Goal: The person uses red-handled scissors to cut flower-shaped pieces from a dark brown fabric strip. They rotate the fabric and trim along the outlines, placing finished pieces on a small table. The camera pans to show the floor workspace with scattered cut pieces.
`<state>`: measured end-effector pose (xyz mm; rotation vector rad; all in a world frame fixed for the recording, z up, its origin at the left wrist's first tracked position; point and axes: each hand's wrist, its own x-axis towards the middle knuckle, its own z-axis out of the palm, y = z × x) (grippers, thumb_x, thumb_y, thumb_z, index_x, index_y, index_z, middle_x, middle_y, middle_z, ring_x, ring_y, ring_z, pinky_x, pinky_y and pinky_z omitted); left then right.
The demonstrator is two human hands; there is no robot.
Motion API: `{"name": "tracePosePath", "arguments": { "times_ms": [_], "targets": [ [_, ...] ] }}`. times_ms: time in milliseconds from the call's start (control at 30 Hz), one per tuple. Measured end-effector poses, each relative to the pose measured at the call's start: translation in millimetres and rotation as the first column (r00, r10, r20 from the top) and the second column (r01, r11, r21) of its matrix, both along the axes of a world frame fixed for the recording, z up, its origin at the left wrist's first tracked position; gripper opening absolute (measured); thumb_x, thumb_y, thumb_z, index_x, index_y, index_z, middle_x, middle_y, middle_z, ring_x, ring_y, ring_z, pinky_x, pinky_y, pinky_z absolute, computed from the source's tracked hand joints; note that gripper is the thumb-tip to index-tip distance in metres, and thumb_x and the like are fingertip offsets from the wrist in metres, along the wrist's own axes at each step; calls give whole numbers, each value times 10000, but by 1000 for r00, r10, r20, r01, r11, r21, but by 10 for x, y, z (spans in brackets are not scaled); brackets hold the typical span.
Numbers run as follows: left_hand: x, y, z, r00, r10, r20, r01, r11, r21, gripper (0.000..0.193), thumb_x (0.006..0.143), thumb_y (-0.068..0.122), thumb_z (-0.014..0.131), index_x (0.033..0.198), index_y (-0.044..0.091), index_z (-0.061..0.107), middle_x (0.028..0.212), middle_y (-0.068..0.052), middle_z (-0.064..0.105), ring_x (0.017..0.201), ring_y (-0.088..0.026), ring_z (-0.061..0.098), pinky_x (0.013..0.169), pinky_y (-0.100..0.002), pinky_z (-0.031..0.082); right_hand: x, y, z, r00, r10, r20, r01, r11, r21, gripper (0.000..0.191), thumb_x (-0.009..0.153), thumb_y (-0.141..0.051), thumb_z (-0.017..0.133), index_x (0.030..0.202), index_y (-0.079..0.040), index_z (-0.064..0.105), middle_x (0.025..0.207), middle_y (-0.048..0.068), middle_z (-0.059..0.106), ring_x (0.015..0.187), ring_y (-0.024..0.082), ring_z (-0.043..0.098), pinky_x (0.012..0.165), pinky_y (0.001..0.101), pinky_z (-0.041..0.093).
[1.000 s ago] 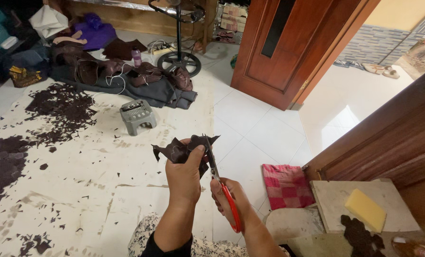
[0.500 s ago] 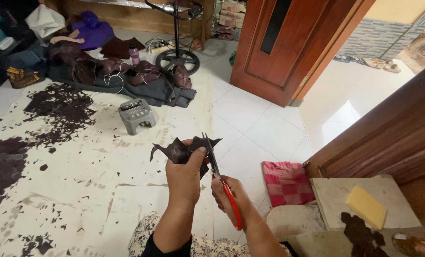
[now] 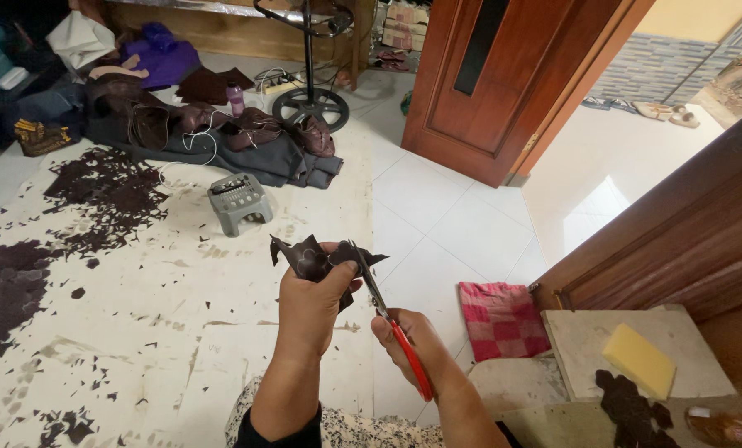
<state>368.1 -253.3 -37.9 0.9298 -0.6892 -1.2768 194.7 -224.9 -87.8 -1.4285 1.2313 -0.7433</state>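
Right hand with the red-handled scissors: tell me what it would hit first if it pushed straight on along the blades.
The right hand aims the scissors up-left; first comes the dark leather piece in the left hand, blades seemingly already at it.

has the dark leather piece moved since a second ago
No, barely. The leather piece, held in the left hand, sits at much the same spot below and right of the grey stool, with the scissors in the right hand.

Bright, even daylight throughout, strongest beyond the open wooden door [image 3: 504, 83], with white glare washing out the pale floor tiles [image 3: 591, 195] there. Soft, faint shadows only. Dimmer in the far left corner. Sharp at centre; slight wide-angle bending and softness toward the edges.
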Motion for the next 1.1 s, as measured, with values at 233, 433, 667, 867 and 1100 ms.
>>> {"name": "tracePosePath", "arguments": {
  "times_ms": [233, 433, 667, 867, 1100],
  "targets": [
    [-3, -31, -55, 999, -32, 41, 31, 999, 45, 269, 822, 13, 733, 1077, 21, 647, 908, -89, 732, 751, -155, 693, 690, -313, 599, 14, 25, 48, 1000, -6, 22, 5, 999, 36, 629, 831, -741, 565, 843, -113, 594, 583, -56, 438, 491, 48, 395, 424, 245, 344],
    [-29, -37, -113, 997, -44, -57, 44, 999, 7, 181, 857, 40, 742, 999, -6, 640, 903, -84, 708, 789, -152, 693, 711, -330, 614, 6, -1, 46, 996, -14, 92, 7, 996, 85, 742, 775, -841, 512, 807, -100, 536, 619, -53, 454, 522, 56, 452, 447, 230, 393],
    [-102, -69, -129, 992, -85, -91, 94, 991, 95, 114, 837, 67, 722, 932, 16, 685, 893, -71, 722, 802, -159, 716, 706, -333, 611, 14, 32, 20, 965, -35, 261, 15, 997, 80, 651, 876, -747, 530, 792, -101, 514, 636, -38, 443, 513, 58, 427, 439, 229, 367],
    [-179, -75, -216, 989, -77, -127, 89, 992, 91, 123, 849, 74, 747, 925, 11, 673, 857, -66, 694, 731, -154, 658, 671, -322, 577, 46, 10, -6, 961, -96, 258, 73, 992, 98, 586, 925, -664, 538, 774, -99, 502, 625, -41, 448, 490, 53, 426, 419, 229, 367],
    [-215, -86, -245, 984, -58, -171, 77, 991, 107, 133, 843, 75, 747, 931, 26, 661, 872, -60, 688, 736, -158, 655, 668, -321, 573, 47, 10, -21, 959, -144, 244, 111, 983, 145, 579, 900, -659, 565, 773, -96, 523, 604, -43, 461, 464, 50, 413, 403, 230, 352]
  ]
}}
